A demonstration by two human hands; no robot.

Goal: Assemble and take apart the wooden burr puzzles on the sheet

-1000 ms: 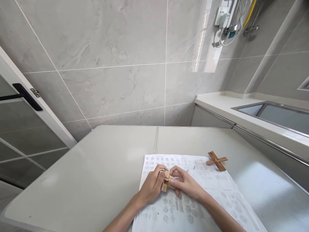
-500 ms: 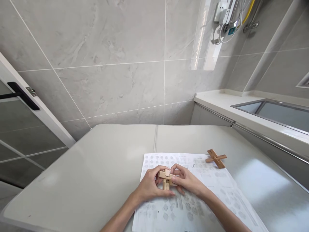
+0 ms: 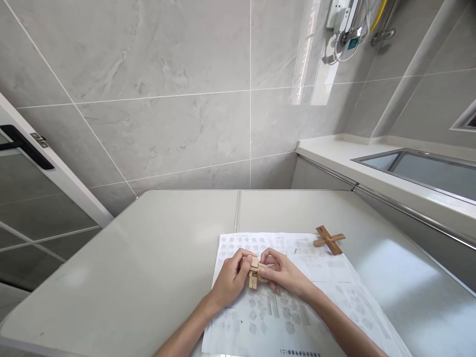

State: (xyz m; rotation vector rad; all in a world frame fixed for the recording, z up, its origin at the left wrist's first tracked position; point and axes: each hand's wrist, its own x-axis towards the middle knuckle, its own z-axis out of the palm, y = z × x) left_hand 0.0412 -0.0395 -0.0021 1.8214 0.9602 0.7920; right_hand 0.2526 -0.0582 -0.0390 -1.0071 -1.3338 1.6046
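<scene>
A small wooden puzzle piece assembly [image 3: 254, 273] is gripped between both hands above a printed paper sheet [image 3: 297, 307]. My left hand [image 3: 232, 280] pinches its left side with curled fingers. My right hand [image 3: 283, 273] pinches its right side, thumb and forefinger closed on it. A second wooden cross-shaped piece [image 3: 328, 240] lies on the table at the sheet's far right corner, apart from both hands.
The grey table [image 3: 148, 258] stands against a tiled wall. A counter with a steel sink [image 3: 420, 168] runs along the right. A door with a black handle [image 3: 22, 146] is at the left. A wall device with cables [image 3: 345, 25] hangs top right.
Both hands have kept hold of the wooden assembly and turned it slightly between the fingers. The camera has tilted a little, so the scene sits slightly lower and to the left.
</scene>
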